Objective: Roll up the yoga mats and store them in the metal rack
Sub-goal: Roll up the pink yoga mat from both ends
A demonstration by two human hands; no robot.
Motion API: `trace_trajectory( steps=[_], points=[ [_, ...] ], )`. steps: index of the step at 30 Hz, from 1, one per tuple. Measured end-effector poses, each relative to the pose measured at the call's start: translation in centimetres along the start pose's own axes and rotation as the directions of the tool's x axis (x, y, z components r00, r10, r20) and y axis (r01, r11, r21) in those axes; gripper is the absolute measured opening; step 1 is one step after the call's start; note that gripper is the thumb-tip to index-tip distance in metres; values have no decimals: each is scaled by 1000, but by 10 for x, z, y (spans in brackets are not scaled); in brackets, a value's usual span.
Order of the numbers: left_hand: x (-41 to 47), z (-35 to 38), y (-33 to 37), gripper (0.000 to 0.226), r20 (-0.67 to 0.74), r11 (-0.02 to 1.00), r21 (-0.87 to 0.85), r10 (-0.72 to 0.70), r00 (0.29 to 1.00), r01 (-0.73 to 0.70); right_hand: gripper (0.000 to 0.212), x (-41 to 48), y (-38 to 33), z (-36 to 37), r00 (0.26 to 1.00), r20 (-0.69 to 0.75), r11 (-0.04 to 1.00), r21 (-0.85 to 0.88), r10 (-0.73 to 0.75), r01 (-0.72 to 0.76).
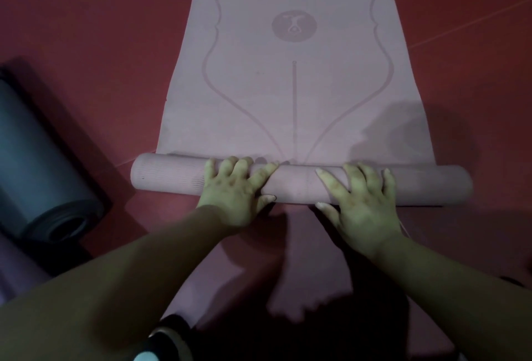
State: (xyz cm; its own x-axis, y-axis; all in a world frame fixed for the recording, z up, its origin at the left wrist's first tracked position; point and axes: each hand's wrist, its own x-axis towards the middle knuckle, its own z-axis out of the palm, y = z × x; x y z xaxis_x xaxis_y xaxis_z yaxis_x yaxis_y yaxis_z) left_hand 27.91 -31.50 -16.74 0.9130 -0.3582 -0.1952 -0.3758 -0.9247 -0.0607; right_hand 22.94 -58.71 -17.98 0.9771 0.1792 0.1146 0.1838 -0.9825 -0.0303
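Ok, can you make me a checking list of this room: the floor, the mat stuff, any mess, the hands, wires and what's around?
Surface: smooth red floor with a thin seam line at the upper right.
Job's things: pink yoga mat with a printed line pattern, near end rolled into a tube, the rest flat. Dark grey rolled foam mat lies at the left, with a purple roll partly seen beside it. Metal rack not in view.
Clutter: nothing seen.
Fingers: left hand and right hand grip the rolled end, fingers over the top.
Cables: nothing seen.
Surroundings: dim light, arm shadows on the floor.
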Motion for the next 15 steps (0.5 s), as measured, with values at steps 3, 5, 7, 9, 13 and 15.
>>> trace_trajectory(
  steps=[3, 5, 7, 9, 13, 15],
  points=[
    [-2, 1, 1, 72, -83, 1000, 1, 20, 996, -20, 63, 6, -1, -3, 999, 47, 1000, 18, 10, -11],
    [-6, 5, -1, 73, -171, 998, 20, 67, 983, -64, 63, 12, 2, -4, 998, 65, 999, 31, 12, -14],
    [-10, 8, -4, 76, -200, 995, 39, 99, 975, -93, 63, 18, 5, -6, 996, 85, 1000, 23, 10, -12],
    [-7, 10, -6, 78, -179, 995, 48, 93, 979, -85, 65, 24, 8, -7, 994, 112, 1000, 24, -3, 1],
    [11, 4, -9, 72, -79, 999, 12, 38, 996, -37, 68, 38, 13, -10, 990, 140, 1000, 4, -14, 14],
    [19, 0, -13, 71, -48, 999, 20, 44, 998, -44, 68, 40, 12, -12, 992, 127, 1000, -16, -23, 25]
  ],
)
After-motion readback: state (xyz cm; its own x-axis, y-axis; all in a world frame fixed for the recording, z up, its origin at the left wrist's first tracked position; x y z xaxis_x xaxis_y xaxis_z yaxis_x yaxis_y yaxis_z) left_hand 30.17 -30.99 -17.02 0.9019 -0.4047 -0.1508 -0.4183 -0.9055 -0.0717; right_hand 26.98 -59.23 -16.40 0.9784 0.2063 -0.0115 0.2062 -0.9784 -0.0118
